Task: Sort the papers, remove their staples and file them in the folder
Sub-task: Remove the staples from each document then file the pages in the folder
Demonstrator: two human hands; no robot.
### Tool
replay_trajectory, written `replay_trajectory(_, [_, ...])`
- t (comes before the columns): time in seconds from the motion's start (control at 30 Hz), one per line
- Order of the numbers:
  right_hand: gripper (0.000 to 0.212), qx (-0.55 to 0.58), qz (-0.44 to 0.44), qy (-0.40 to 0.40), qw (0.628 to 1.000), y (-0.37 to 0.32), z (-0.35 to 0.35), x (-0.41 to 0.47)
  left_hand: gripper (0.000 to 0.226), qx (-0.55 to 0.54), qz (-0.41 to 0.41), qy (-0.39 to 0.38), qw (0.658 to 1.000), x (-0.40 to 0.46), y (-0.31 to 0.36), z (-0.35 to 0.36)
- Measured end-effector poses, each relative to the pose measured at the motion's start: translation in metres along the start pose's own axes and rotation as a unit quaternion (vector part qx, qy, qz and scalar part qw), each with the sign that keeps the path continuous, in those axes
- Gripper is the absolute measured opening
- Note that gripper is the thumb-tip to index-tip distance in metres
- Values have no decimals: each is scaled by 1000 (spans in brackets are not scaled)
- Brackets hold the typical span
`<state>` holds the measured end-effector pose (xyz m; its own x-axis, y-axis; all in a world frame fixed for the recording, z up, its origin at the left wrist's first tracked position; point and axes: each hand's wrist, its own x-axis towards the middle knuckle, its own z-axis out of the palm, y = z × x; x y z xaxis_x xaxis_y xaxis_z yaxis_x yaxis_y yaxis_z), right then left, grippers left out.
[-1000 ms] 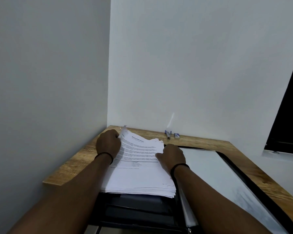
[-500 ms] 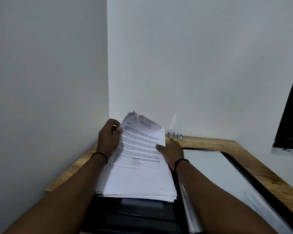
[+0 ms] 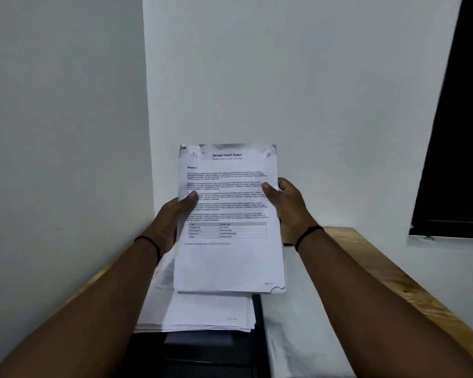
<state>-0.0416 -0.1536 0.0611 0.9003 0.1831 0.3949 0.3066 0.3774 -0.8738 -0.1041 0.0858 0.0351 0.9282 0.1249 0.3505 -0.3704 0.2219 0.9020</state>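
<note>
A bundle of printed papers (image 3: 227,257), headed "Sample Health Report", is held up in front of me, tilted towards my face. My left hand (image 3: 175,216) grips its left edge, thumb on the text. My right hand (image 3: 287,205) grips its right edge, thumb on the front. Its top corners look crumpled. Beneath it a stack of more papers (image 3: 202,315) lies on the left half of an open black folder (image 3: 210,350). The folder's right half (image 3: 311,309) shows a white sheet.
The wooden desk (image 3: 380,271) fits into a corner of white walls. A dark window (image 3: 459,159) sits at the right. The small items at the desk's back edge are hidden behind the raised papers.
Both hands have lifted the top bundle off the stack and raised it upright in front of me. The view has tilted with it.
</note>
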Motion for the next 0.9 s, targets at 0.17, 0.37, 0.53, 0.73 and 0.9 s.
replay_trajectory(0.17, [30,-44,-58,1,997,-33,-39,2,38,18,44,52,998,21,10,61])
replay_trajectory(0.37, [44,-76,-66,-25,995,-19,-105,-5,32,11,90,56,994,48,-4,119])
replay_trajectory(0.53, [35,-129,-45,12,991,16,-154,-13,24,79,24,18,996,46,-70,137])
replay_trajectory(0.73, [26,-236,35,-47,970,15,-179,-3,4,166,56,51,983,70,-79,145])
replay_trajectory(0.9, [31,-231,47,-37,971,19,-189,31,5,230,105,60,966,107,-77,151])
